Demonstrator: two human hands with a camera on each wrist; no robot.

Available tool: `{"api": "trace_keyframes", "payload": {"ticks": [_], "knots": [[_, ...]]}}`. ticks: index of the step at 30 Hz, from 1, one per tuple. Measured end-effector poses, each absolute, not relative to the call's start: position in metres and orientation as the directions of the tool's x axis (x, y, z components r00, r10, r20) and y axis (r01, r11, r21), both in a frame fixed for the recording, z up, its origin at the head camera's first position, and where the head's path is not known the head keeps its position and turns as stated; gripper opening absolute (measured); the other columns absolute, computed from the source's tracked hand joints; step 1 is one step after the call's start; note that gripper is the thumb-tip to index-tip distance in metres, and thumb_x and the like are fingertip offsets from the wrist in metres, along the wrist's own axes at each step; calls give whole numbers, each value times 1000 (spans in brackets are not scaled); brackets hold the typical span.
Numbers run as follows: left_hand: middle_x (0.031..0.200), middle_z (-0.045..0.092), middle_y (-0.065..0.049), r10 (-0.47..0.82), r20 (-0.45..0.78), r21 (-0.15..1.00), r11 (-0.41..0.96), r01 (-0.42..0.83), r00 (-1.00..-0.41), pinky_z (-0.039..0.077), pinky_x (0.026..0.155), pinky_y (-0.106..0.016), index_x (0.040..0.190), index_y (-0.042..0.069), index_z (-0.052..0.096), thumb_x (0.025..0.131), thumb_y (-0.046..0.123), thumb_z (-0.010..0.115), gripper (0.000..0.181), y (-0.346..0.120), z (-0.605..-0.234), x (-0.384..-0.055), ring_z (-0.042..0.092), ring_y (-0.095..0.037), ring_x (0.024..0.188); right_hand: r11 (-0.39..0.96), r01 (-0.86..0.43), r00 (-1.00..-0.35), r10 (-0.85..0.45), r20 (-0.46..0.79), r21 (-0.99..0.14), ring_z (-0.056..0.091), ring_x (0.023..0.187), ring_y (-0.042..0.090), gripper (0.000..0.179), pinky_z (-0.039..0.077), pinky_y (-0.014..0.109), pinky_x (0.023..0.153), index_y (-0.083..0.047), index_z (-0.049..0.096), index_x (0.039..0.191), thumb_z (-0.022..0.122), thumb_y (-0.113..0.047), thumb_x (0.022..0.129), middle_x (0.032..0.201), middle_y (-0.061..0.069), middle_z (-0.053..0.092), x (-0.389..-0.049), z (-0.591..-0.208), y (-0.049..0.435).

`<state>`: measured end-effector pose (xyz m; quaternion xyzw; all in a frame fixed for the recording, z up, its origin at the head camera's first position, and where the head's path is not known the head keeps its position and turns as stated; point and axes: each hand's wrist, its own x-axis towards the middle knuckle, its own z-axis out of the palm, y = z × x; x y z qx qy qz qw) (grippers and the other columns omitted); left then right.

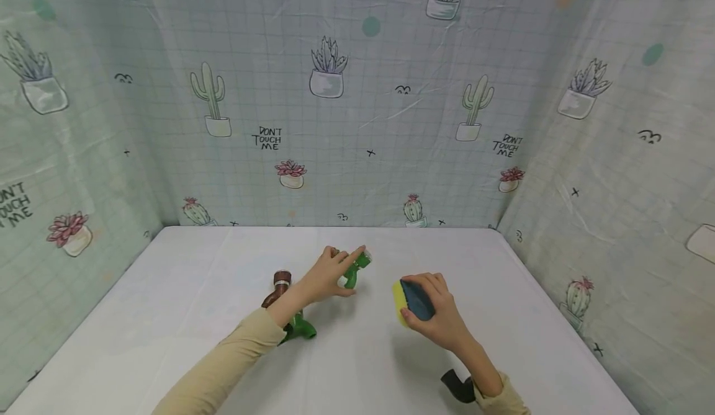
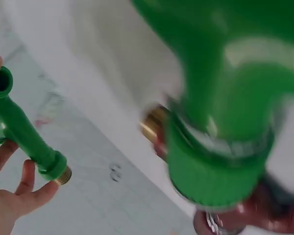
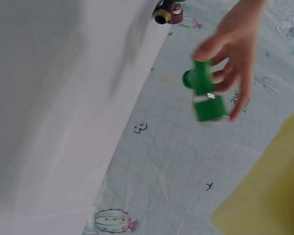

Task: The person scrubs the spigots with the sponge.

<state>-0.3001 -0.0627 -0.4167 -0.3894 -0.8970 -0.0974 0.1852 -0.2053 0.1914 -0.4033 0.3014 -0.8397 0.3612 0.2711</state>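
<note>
Left hand (image 1: 324,276) gripped a green fitting (image 1: 350,275), right hand (image 1: 445,317) a sponge (image 1: 416,300)
Fitting looked stiff, probably slick (so glossy), best held mid-body; sponge seemed light, squishy.

The backdrop (image 1: 357,120) repeats "DON'T TOUCH ME" (image 1: 267,138) and x marks (image 1: 371,153).

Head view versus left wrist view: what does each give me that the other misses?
Head only: the right hand with the yellow and dark-blue sponge in its grip, and a black curved pipe partly hidden by the right forearm.
Left wrist only: the held green pipe fitting's dark opening and its brass threads, which I can't make out in the head view.
Both: the left hand holding that fitting, another green fitting, a brown fitting and the white table.
</note>
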Motion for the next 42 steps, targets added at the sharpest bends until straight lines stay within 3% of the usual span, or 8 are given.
{"api": "trace_keyframes", "payload": {"ticks": [6, 11, 16, 21, 25, 29, 37, 42], "knots": [[120, 53, -9, 503, 351, 744, 363, 562, -789, 48, 89, -39, 142, 22, 18, 71, 26, 75, 91, -55, -397, -255, 52, -18, 95, 524, -732, -622, -252, 741, -437, 38, 94, 10, 51, 42, 25, 67, -14, 54, 115, 70, -12, 67, 108, 2, 54, -207, -394, 176], [131, 40, -14, 545, 198, 957, 73, 281, -815, 49, 89, -33, 141, 17, 21, 76, 20, 71, 82, -57, -387, -225, 51, -21, 104, 452, -776, -575, -221, 788, -439, 38, 93, 12, 50, 41, 24, 67, -10, 54, 116, 69, -13, 68, 107, 5, 55, -209, -387, 159], [136, 33, -21, 587, 77, 997, -69, 45, -806, 49, 89, -33, 142, 11, 18, 80, 17, 67, 80, -61, -379, -205, 55, -17, 107, 415, -799, -556, -235, 797, -435, 37, 95, 11, 48, 43, 23, 68, -9, 52, 116, 66, -22, 72, 108, 6, 52, -205, -385, 145], [116, 52, -21, 552, -3, 979, -168, -115, -834, 51, 84, -38, 128, 4, 32, 90, 31, 52, 51, -67, -369, -194, 65, -17, 89, 401, -828, -523, -299, 798, -392, 36, 96, 14, 46, 43, 25, 69, -12, 52, 117, 63, -34, 78, 108, 5, 51, -197, -383, 134], [97, 61, -5, 473, -16, 973, -195, -122, -881, 53, 79, -40, 111, 5, 38, 92, 34, 46, 36, -70, -364, -188, 66, -20, 84, 422, -856, -473, -406, 782, -299, 35, 96, 15, 46, 43, 28, 69, -16, 53, 117, 59, -43, 80, 107, 2, 51, -186, -383, 124], [94, 62, 0, 370, -22, 959, -255, -124, -929, 53, 79, -37, 122, 1, 33, 93, 30, 46, 43, -74, -365, -185, 65, -20, 89, 479, -860, -419, -471, 776, -174, 36, 94, 15, 46, 38, 31, 70, -20, 54, 115, 56, -48, 79, 107, 0, 52, -179, -386, 115], [114, 53, -11, 307, -60, 959, -247, -140, -950, 53, 80, -38, 132, -2, 31, 90, 33, 51, 58, -72, -370, -176, 60, -22, 99, 603, -795, -390, -421, 819, -69, 38, 90, 19, 50, 31, 36, 71, -18, 57, 111, 46, -55, 80, 101, 3, 52, -186, -390, 110], [108, 55, -9, 288, -63, 968, -214, -128, -956, 54, 76, -40, 129, -4, 37, 89, 30, 54, 54, -73, -371, -171, 62, -20, 93, 646, -761, -399, -400, 825, -55, 39, 90, 22, 50, 31, 38, 69, -17, 56, 112, 43, -55, 82, 99, 7, 52, -207, -388, 122]]}}
